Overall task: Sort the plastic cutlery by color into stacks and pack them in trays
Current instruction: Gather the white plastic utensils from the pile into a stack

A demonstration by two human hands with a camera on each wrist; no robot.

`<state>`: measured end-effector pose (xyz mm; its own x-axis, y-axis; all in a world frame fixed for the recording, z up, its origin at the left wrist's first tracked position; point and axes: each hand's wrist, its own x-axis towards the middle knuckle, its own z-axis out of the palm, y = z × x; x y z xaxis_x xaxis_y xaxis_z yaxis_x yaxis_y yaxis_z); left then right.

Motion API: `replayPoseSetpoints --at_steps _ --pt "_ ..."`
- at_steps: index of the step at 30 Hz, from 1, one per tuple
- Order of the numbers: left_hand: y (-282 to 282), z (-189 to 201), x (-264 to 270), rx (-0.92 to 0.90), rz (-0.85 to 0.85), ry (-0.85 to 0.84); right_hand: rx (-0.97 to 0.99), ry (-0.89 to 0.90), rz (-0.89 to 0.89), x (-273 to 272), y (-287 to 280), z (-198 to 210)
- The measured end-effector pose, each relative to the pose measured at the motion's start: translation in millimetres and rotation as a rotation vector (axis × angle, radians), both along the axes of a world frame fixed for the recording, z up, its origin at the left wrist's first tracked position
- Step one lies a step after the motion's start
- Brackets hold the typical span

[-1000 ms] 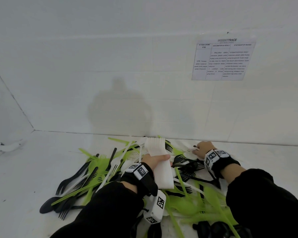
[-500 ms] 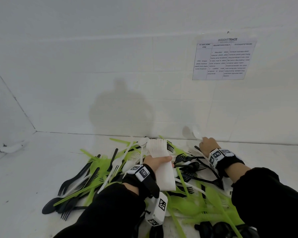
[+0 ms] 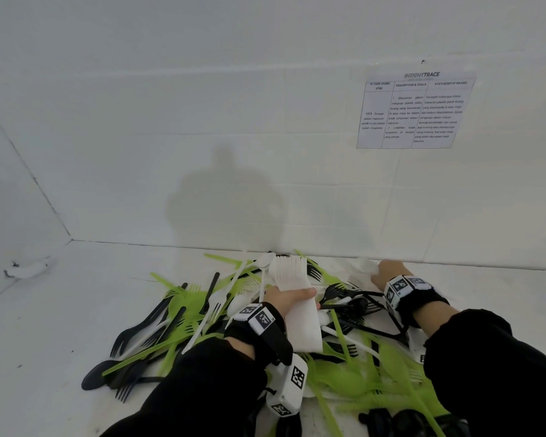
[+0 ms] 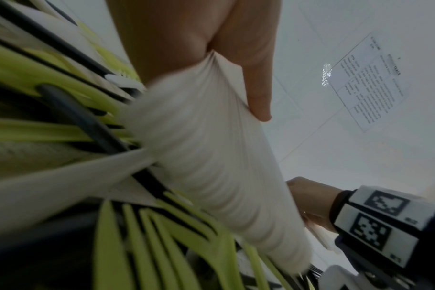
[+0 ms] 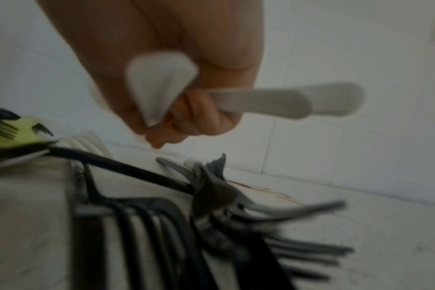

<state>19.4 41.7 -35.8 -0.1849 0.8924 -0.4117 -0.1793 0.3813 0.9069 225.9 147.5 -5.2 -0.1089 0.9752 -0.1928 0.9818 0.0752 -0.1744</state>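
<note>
A mixed pile of green, black and white plastic cutlery point(image 3: 183, 323) lies on the white surface by the back wall. My left hand point(image 3: 289, 299) grips a thick stack of white forks point(image 3: 297, 298), tines pointing away; in the left wrist view the same stack of white forks point(image 4: 211, 157) sits under my thumb. My right hand point(image 3: 388, 272) is at the back right of the pile, fingers curled round white spoons point(image 5: 261, 100); two handles stick out of the fist. Black forks point(image 5: 149, 225) lie just below that hand.
A white wall stands right behind the pile, with a printed task sheet point(image 3: 413, 111) taped to it. A side wall closes the left. A small white object point(image 3: 29, 269) lies at the far left. No tray shows in any view.
My right hand rose from the pile with white spoons in its grip, then came back down near the wall. The left hand kept its stack of forks almost still.
</note>
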Motion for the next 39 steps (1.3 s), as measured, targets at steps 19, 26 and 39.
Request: replayPoseSetpoints --at_steps 19,26,39 --pt "-21.8 21.5 -27.7 0.046 0.112 0.003 -0.116 -0.155 0.529 -70.7 -48.4 9.4" --pt "-35.0 31.3 -31.9 0.066 0.11 -0.007 -0.125 -0.122 0.615 -75.1 -54.4 4.3" --pt "-42.2 38.9 -34.4 0.058 0.108 0.038 -0.054 -0.063 0.639 -82.1 -60.4 11.4"
